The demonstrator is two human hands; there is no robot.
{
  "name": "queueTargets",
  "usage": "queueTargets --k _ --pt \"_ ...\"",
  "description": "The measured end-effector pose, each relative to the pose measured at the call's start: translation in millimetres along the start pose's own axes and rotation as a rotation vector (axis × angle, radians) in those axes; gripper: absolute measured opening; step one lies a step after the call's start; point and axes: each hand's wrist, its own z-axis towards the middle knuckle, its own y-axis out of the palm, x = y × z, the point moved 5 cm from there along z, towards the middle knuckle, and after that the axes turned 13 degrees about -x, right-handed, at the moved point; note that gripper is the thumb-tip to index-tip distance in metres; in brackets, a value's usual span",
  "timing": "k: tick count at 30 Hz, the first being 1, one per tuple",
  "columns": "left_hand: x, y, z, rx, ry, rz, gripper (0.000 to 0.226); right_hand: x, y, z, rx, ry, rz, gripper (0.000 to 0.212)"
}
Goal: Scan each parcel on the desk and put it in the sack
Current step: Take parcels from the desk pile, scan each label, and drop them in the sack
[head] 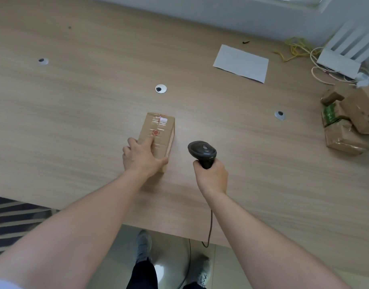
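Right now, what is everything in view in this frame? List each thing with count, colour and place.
parcel: one, brown cardboard with clear tape, centre of desk, under the left hand
barcode scanner: one, black, corded, right of the parcel, held above the desk
parcel pile: several, brown, one with green print, right edge of desk
paper sheet: one, white, far right of desk
cable grommets: three, silver with black holes, spread across the desk
cables: a tangle, yellow and white, far right corner
white slatted object: one, far right corner
desk: one, light wood
shoes: two, grey, on the floor below the desk
left hand: grips the parcel's near end
right hand: grips the scanner's handle
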Motion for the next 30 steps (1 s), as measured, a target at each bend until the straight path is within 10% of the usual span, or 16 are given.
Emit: queueTargets --k 20,30 --pt "-67.8 -15.9 44.4 -0.297 0.216 -0.326 0.108 -14.3 7.5 -8.8 -0.18 -0.21 -0.018 0.02" --pt "-82.4 -9.7 51.9 -0.127 0.239 -0.603 0.095 -43.8 26.9 -18.3 -0.159 -0.336 -0.172 0.03"
